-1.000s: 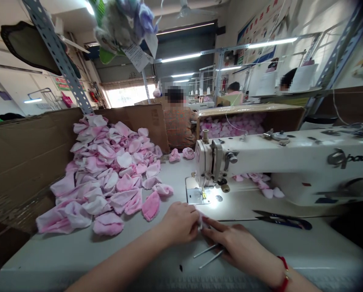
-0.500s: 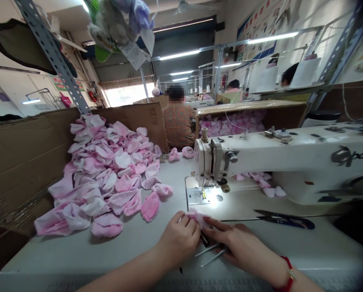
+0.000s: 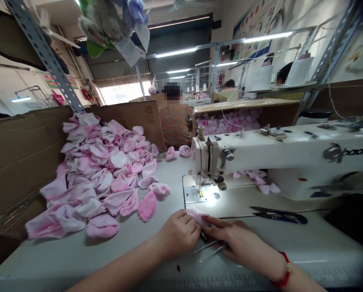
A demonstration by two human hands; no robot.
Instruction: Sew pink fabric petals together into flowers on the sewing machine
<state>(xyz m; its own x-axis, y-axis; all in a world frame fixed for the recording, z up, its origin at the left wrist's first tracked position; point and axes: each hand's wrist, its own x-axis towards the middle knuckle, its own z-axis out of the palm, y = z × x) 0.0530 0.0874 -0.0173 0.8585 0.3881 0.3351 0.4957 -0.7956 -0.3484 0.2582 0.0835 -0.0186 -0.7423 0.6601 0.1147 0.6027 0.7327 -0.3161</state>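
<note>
At the far left, a brown cardboard panel (image 3: 23, 158) stands along the edge of the pale surface (image 3: 135, 255). Against it rises a loose pile of pink and white fabric pieces (image 3: 99, 170), spilling forward and to the right. A deeper pink piece (image 3: 147, 206) lies just in front of the pile's right side. Farther back, a co-worker in a patterned top (image 3: 175, 125) sits facing away, and two small gathered pink pieces (image 3: 178, 152) rest at the back of the surface.

Near the middle, the person's left hand (image 3: 180, 232) is clamped, fingers curled, on the left side of a pale pink fabric piece (image 3: 197, 216). That piece is between the two hands, just in front of the metal needle plate (image 3: 193, 195) and apart from the presser foot (image 3: 201, 194). The right hand (image 3: 234, 241) has its fingertips against the piece's right side and is closed around a slim metal tool (image 3: 210, 255), whose two prongs point left. A red bracelet (image 3: 283, 271) circles the right wrist.

Behind the hands, the white sewing machine (image 3: 260, 150) extends to the right. Dark-handled snips (image 3: 286, 217) lie on the surface right of the needle plate, blades pointing left.
</note>
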